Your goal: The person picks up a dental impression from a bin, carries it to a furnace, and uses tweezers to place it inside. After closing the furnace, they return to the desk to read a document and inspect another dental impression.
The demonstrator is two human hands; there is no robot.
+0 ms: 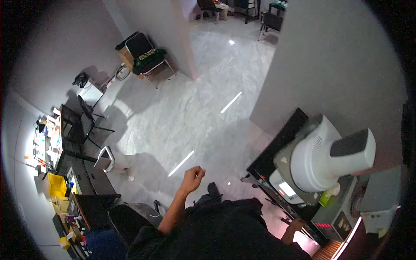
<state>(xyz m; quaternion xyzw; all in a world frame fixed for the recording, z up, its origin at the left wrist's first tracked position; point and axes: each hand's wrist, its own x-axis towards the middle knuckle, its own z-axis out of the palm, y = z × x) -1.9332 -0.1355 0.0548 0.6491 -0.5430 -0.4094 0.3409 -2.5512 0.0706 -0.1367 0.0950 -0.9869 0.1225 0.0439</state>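
My left hand (pixel 193 178) hangs in the air in front of my body, above the floor. Its fingers are curled in, and nothing shows in them. Low on the right, my right hand (pixel 297 225) is beside the front edge of a black stand (pixel 255 167); its fingers are dark and hard to make out. On that stand is a large white machine (pixel 310 162) with a rounded body, a thick arm and a lit screen (pixel 287 189). Nearer to me is a grey box with a red digital display (pixel 323 225). A green item (pixel 326 198) lies between them.
At left, a desk (pixel 65 143) holds lit clutter, with a black chair (pixel 82 128) and a white bin (pixel 113 160) beside it. A yellow container (pixel 56 185) is nearer. Another chair (pixel 145 54) stands by the wall. A grey wall (pixel 329 65) rises behind the machine. Grey floor (pixel 195 117) stretches ahead.
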